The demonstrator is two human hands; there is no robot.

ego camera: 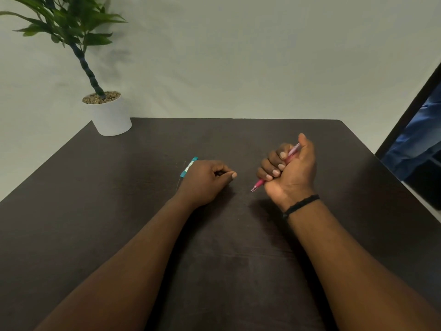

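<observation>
A: Two pens here?
B: Yes. Pink pen [259, 183] clenched in the right grip [290, 168], right of centre, pointed down at the bench [119, 211].
A: Left grip [206, 180]?
B: Resting on the bench, curled; holding anything or not, cannot tell. Teal pen [189, 167] flat just beyond, partly hidden.

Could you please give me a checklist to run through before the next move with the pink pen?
1. Right hand grips the pink pen in a fist: ok.
2. Pen tip exposed, pointing down toward the table: ok.
3. Tip touching the table: cannot tell.
4. Left hand apart from the tip: ok.
5. Left hand holding the teal item beside it: cannot tell.
</observation>
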